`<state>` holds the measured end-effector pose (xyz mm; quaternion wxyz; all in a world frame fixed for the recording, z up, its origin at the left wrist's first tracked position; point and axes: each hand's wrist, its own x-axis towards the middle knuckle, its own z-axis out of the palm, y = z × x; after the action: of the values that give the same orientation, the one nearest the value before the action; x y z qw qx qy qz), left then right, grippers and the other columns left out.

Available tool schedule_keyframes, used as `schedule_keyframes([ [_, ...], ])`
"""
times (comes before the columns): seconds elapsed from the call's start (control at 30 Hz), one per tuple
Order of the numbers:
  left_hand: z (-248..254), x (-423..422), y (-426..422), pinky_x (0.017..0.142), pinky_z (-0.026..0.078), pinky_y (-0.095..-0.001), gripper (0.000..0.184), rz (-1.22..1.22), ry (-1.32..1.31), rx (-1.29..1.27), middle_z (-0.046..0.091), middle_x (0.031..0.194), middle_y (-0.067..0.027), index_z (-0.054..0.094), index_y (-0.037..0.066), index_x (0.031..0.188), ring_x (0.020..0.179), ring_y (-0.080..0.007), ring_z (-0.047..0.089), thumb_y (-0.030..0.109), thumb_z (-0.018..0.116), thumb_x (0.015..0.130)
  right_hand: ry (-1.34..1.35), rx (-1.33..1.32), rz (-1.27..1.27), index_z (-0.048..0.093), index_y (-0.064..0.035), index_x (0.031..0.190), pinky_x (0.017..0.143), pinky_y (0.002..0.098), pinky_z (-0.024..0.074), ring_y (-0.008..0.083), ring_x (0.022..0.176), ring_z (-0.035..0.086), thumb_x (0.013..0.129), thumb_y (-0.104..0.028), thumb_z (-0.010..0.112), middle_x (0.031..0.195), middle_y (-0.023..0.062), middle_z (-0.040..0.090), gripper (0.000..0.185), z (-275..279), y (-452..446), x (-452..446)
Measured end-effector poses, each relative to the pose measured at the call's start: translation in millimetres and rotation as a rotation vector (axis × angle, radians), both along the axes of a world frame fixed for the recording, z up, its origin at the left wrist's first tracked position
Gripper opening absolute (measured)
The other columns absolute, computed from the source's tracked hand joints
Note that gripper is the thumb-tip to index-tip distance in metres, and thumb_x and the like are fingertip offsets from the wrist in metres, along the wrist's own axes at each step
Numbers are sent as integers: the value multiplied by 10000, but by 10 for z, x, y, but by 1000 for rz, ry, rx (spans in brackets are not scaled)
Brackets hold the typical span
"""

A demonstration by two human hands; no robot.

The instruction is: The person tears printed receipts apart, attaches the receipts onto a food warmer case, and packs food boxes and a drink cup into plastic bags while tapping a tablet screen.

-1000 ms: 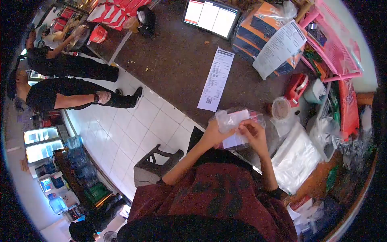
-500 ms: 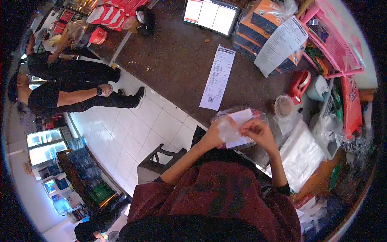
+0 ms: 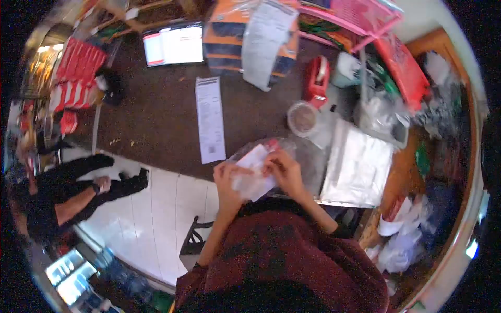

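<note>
Near the counter's front edge, my left hand point(image 3: 228, 182) has its fingers closed on a clear plastic bag point(image 3: 241, 183) that looks cloudy where it bunches. A folded white paper point(image 3: 255, 156) lies against or inside the plastic; I cannot tell which. On the other side, my right hand point(image 3: 284, 171) is pinched at the paper's edge, and whatever its fingertips grip is hidden. Something small and red shows through the plastic just beyond those fingers. A long printed receipt point(image 3: 210, 120) lies flat on the counter, beyond my left hand.
A round clear-lidded tub point(image 3: 302, 119), a red tape dispenser point(image 3: 317, 81) and a stack of clear plastic bags point(image 3: 360, 167) sit to the right. Behind are a wrapped orange-and-black box point(image 3: 224, 39) and a lit tablet point(image 3: 174, 46). A person in black point(image 3: 68, 203) is at left.
The view has turned to the right, so the counter items appear further left. My left hand's fingers have shifted around the plastic, and both hands stay at the bag and paper.
</note>
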<state>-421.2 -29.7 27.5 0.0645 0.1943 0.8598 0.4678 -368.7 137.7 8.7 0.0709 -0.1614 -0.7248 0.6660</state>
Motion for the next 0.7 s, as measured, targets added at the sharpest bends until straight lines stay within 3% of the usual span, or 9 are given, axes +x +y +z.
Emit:
schedule_keyframes([
  [0.03,-174,35,-34,938,311,-393,349,-32,-1,10,568,950,-69,546,60,945,987,-259,459,91,634,609,-1,10,-32,558,39,852,627,242,506,148,699,612,846,46,501,817,75,551,57,11,36,7],
  [0.07,-431,79,-84,926,321,-385,354,70,-362,311,573,942,-64,549,66,946,968,-253,462,124,658,615,-7,-61,21,552,36,856,627,242,505,143,698,611,836,40,522,809,73,555,37,44,82,4],
  [0.13,-407,-127,-207,892,353,-382,398,-330,44,-212,561,981,-91,532,69,1015,982,-245,471,138,672,649,81,114,166,555,23,869,614,247,499,130,690,605,813,15,574,810,67,572,60,211,303,-4],
  [0.17,-394,-231,-268,875,370,-380,421,-485,295,-380,556,1001,-104,523,71,1050,989,-241,475,145,678,666,61,163,75,563,18,878,612,248,497,129,695,605,808,8,583,823,68,579,74,229,462,24],
  [0.23,153,-323,-221,866,387,-398,504,-423,-156,13,516,1082,-148,470,56,1159,1047,-259,470,116,656,694,27,232,-214,574,8,909,596,244,490,127,722,604,805,-6,595,842,74,590,107,43,875,134],
  [0.37,565,-743,-184,891,376,-397,499,-471,-68,-223,480,1116,-174,448,52,1207,1087,-320,449,99,615,740,-52,494,-648,576,-4,979,632,304,475,173,753,580,795,-51,595,875,119,588,191,-353,1600,239],
  [0.43,628,-998,-212,901,371,-384,421,-456,-53,-508,477,1112,-181,465,49,1188,1063,-357,446,94,573,783,-101,1298,-414,580,-5,978,672,366,452,258,743,549,750,-26,583,862,135,563,229,-671,1727,343],
  [0.47,706,-1064,-125,901,371,-384,421,-468,-42,-509,477,1112,-181,465,49,1188,1063,-357,446,94,573,783,-134,989,-372,589,-4,954,682,392,433,322,758,510,713,3,564,845,147,534,242,-861,1723,424],
  [0.7,1089,-975,834,800,422,-372,204,-445,70,-178,561,971,-147,559,28,1033,924,-328,537,92,519,843,-189,874,-299,607,-6,899,734,392,439,334,847,528,709,15,579,919,164,556,193,-653,1528,751],
])
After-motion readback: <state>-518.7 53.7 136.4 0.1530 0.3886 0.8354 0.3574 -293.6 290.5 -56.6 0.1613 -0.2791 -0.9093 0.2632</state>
